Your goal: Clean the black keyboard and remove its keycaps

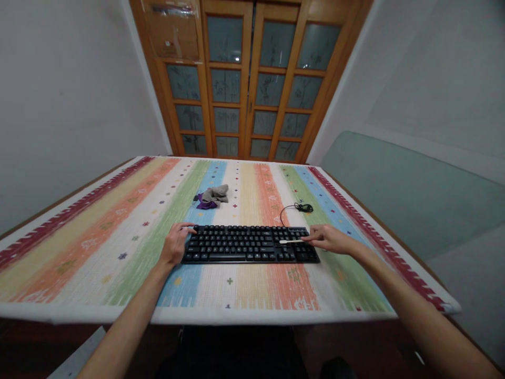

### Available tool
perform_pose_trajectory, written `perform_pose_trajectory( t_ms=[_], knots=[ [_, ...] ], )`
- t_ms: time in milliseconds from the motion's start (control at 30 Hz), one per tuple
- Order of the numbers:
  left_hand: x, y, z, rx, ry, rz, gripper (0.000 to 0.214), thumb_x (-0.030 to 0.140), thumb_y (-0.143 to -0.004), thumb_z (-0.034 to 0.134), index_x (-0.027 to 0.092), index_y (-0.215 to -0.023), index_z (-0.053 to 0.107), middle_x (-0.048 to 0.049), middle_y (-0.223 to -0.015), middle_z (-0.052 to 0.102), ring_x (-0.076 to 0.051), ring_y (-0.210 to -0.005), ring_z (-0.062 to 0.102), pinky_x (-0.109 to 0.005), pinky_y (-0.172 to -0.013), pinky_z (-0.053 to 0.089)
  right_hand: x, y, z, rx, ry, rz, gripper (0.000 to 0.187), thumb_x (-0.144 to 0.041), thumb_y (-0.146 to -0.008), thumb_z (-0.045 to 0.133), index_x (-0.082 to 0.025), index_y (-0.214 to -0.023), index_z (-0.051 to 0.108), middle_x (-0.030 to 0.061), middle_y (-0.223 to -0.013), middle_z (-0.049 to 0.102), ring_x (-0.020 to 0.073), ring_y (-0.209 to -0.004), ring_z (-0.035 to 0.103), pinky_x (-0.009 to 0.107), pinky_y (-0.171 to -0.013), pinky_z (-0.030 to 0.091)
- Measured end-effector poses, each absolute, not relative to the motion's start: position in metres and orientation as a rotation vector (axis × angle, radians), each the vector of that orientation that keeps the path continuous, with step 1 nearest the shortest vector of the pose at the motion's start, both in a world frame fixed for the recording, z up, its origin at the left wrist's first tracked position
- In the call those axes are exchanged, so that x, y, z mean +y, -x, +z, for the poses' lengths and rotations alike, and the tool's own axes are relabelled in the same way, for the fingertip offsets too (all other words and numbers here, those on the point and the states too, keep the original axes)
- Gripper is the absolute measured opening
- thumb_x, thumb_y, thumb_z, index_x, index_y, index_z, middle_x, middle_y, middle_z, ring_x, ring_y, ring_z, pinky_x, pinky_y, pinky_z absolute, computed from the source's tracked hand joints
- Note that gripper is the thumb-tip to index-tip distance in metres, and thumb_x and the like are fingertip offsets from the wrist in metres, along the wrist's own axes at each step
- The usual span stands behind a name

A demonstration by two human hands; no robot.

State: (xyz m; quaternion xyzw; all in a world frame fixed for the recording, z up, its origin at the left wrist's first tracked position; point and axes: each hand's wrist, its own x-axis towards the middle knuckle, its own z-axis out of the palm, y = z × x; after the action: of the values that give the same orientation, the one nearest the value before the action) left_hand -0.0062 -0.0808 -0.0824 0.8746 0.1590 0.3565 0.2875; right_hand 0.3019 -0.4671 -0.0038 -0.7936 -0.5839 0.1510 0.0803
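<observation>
Gripping the left end of the black keyboard (248, 245), that's the left hand (174, 246); the right hand (330, 239) pinches a thin white stick (290, 241) laid on the right-side keys.

This looks like a room in a home rather than a workplace. Wooden doors (252, 79) with frosted, patterned glass panes fill the far end between plain white walls (59, 95). A striped, woven tablecloth (110, 247) in soft colours with small stitched motifs covers the surface, and on it lie a keyboard (248, 245) and a crumpled rag (215, 196).
</observation>
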Motion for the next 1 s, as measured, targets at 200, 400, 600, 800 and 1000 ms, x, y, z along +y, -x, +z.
perform_pose_trajectory(
  t_ms=[200,400,600,800,1000],
  knots=[
    [-0.081,0.007,-0.082,0.417,-2.348,0.949,0.049,0.042,-0.095,0.026,0.021,-0.078,0.067,-0.0078,-0.103,0.067,-0.025,-0.101,0.058,-0.043,-0.100,0.042,-0.490,-0.315,0.001,-1.635,2.351,0.521,0.036,-0.036,-0.090,0.050,-0.018,-0.108,0.075,0.0069,-0.073,0.061,0.0169,-0.065,0.057,0.029,-0.069,0.043],
    [-0.080,0.006,-0.082,0.419,-2.353,0.961,0.050,0.042,-0.095,0.026,0.021,-0.077,0.068,-0.0080,-0.101,0.067,-0.024,-0.100,0.058,-0.041,-0.099,0.043,-0.512,-0.333,-0.004,-1.495,2.354,0.560,0.048,-0.052,-0.086,0.051,-0.016,-0.102,0.078,0.0081,-0.073,0.061,0.0176,-0.065,0.055,0.029,-0.064,0.042],
    [-0.080,0.006,-0.082,0.426,-2.381,0.953,0.051,0.041,-0.095,0.025,0.019,-0.078,0.068,-0.0093,-0.103,0.067,-0.024,-0.101,0.058,-0.042,-0.098,0.044,-0.532,-0.347,-0.012,-1.401,2.324,0.632,0.060,-0.064,-0.080,0.053,-0.014,-0.102,0.078,0.0088,-0.074,0.062,0.0190,-0.067,0.056,0.031,-0.066,0.042],
    [-0.079,0.007,-0.082,0.426,-2.395,0.964,0.051,0.040,-0.095,0.025,0.019,-0.078,0.068,-0.0090,-0.103,0.068,-0.024,-0.100,0.058,-0.042,-0.098,0.044,-0.533,-0.347,-0.013,-1.371,2.351,0.647,0.060,-0.064,-0.079,0.053,-0.015,-0.102,0.077,0.0084,-0.075,0.063,0.0187,-0.067,0.056,0.031,-0.066,0.042],
    [-0.079,0.007,-0.083,0.411,-2.394,0.969,0.050,0.039,-0.096,0.025,0.019,-0.079,0.068,-0.0089,-0.103,0.067,-0.023,-0.101,0.058,-0.042,-0.097,0.044,-0.531,-0.345,0.007,-1.416,2.416,0.571,0.052,-0.056,-0.081,0.053,-0.015,-0.102,0.078,0.0100,-0.077,0.066,0.0195,-0.069,0.058,0.031,-0.068,0.043]
  ],
)
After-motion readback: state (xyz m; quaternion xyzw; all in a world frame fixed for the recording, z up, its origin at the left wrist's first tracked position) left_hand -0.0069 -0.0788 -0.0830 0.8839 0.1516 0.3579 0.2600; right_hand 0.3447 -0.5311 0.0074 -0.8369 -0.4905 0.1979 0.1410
